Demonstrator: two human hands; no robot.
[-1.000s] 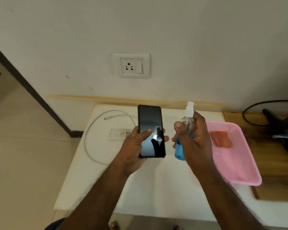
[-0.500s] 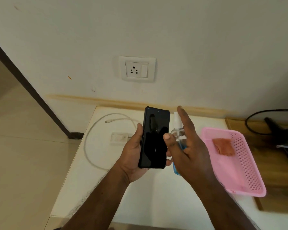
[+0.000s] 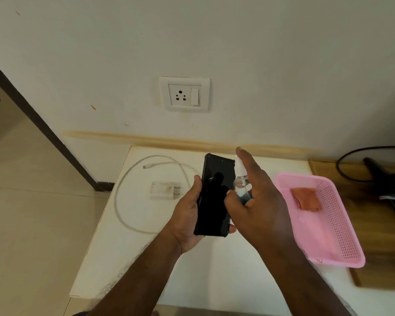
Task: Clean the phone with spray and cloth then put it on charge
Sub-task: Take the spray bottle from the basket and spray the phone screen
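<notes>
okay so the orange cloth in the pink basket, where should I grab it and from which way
Pinch the cloth at its near, raised folded edge, coming straight down from above. It lies loose and flat against the far end of the basket, whose walls block a sideways grip; the open top leaves it clear.

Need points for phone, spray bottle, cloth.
phone (image 3: 214, 197), head view, middle of the dark screen.
spray bottle (image 3: 240, 171), head view, white nozzle neck beside the right forefinger.
cloth (image 3: 307, 199), head view, middle of the orange fold in the pink basket.
</notes>
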